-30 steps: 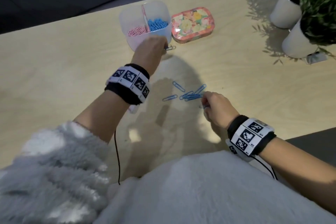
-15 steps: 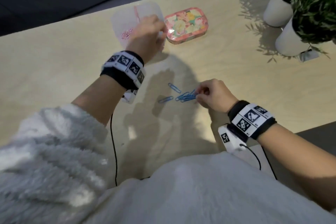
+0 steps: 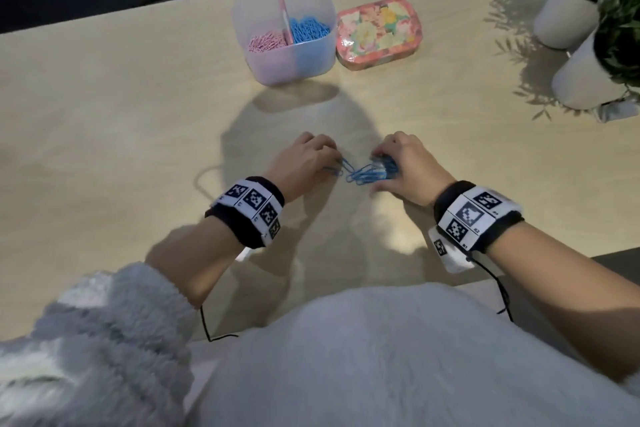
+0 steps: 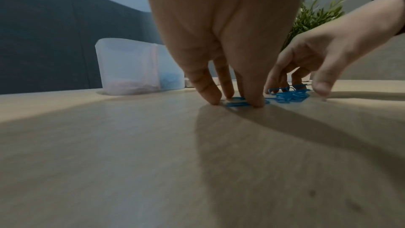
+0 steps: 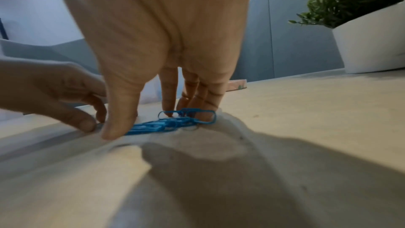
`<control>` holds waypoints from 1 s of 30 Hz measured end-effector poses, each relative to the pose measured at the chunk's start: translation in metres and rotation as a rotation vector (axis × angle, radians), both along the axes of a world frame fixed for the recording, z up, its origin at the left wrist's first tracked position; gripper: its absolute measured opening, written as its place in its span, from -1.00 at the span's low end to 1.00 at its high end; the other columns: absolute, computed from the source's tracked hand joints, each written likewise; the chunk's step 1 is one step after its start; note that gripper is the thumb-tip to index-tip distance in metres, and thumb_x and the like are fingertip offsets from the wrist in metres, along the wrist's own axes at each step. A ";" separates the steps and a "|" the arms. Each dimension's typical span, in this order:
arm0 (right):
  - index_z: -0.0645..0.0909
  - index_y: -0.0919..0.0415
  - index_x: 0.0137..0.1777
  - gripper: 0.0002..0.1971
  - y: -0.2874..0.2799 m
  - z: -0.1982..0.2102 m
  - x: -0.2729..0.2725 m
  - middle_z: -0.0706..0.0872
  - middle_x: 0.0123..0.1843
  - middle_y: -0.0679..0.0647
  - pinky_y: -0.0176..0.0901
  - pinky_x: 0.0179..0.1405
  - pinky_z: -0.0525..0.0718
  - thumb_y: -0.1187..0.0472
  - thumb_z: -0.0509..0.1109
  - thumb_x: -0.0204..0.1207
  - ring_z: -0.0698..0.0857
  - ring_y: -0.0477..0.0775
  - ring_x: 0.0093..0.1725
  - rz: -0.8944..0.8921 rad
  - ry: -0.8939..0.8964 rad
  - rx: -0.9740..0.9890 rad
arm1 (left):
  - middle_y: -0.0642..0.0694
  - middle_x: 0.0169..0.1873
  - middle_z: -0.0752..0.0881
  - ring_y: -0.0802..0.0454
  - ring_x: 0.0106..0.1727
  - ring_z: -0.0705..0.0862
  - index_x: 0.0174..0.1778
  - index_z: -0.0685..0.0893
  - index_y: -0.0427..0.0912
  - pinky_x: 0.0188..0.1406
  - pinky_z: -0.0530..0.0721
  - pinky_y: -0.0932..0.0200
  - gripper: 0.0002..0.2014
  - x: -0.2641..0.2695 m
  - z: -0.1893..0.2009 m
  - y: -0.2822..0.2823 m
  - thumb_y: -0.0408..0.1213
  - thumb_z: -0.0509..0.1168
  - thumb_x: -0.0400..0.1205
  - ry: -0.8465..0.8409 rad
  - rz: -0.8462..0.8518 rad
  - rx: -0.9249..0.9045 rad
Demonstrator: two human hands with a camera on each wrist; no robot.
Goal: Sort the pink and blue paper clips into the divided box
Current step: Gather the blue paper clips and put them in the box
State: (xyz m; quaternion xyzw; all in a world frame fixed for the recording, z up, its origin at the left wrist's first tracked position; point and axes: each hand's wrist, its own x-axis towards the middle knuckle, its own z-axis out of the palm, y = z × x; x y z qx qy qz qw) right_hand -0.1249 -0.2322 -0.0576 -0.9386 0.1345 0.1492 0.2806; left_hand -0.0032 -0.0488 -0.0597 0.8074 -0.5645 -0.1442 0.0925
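On the table [image 3: 104, 135], a small cluster of blue paper clips [image 3: 363, 173] lies directly between the two hands, touching the fingertips of both. The left hand [image 3: 304, 163] stands on its fingertips, fingers bent down and pressing on a couple of clips at the cluster's left end; whether it actually pinches one cannot be told. The right hand [image 3: 407, 168] arches over the cluster's right end, thumb on the near side and fingers on the far side, bracketing the tangled clips with curled fingers. The loose clips overlap too much for an exact count; all those visible are blue. Well beyond the hands stands one divided box [image 3: 263, 66], translucent, with a heap of pink clips [image 3: 266, 43] in its left compartment and a heap of blue ones [image 3: 309, 28] in its right. One flowered tin [image 3: 379, 33] sits just beside the box on its right, and two white plant pots [image 3: 585, 76] stand near the table's far right corner.
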 end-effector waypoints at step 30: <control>0.37 0.13 -0.43 -0.62 -0.012 0.004 -0.009 0.32 -0.69 -0.10 -0.41 -0.67 0.22 0.08 0.13 0.65 0.25 -0.07 -0.67 -0.854 0.011 0.954 | -0.28 0.21 0.55 -0.23 0.21 0.55 0.22 0.48 -0.33 0.14 0.49 0.04 -0.79 -0.011 0.001 -0.022 -0.36 0.10 0.71 -0.073 0.180 0.299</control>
